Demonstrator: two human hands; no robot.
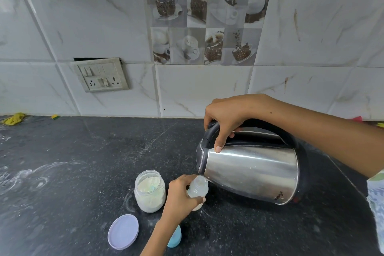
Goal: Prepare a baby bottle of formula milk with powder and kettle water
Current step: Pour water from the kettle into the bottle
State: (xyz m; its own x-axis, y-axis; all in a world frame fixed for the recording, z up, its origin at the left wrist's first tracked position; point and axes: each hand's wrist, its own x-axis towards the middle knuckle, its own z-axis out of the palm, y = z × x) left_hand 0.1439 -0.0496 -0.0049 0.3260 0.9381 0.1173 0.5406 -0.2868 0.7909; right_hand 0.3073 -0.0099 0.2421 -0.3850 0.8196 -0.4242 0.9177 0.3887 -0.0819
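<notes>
My right hand [224, 119] grips the black handle of a steel kettle [251, 170], which is tipped to the left with its spout over the mouth of a small clear baby bottle [198, 187]. My left hand [179, 197] is wrapped around that bottle, which stands on the dark counter and holds pale liquid. Just left of it stands an open glass jar [150, 191] of white powder, with something blue in the powder. The jar's lilac lid [123, 231] lies flat in front. A blue cap-like piece [175, 238] lies partly hidden under my left forearm.
The black stone counter [83, 162] carries white powder smears at the left. A tiled wall with a switch and socket plate [100, 75] runs along the back. A yellow cloth [14, 118] lies in the far left corner, and small coloured items sit at the far right edge.
</notes>
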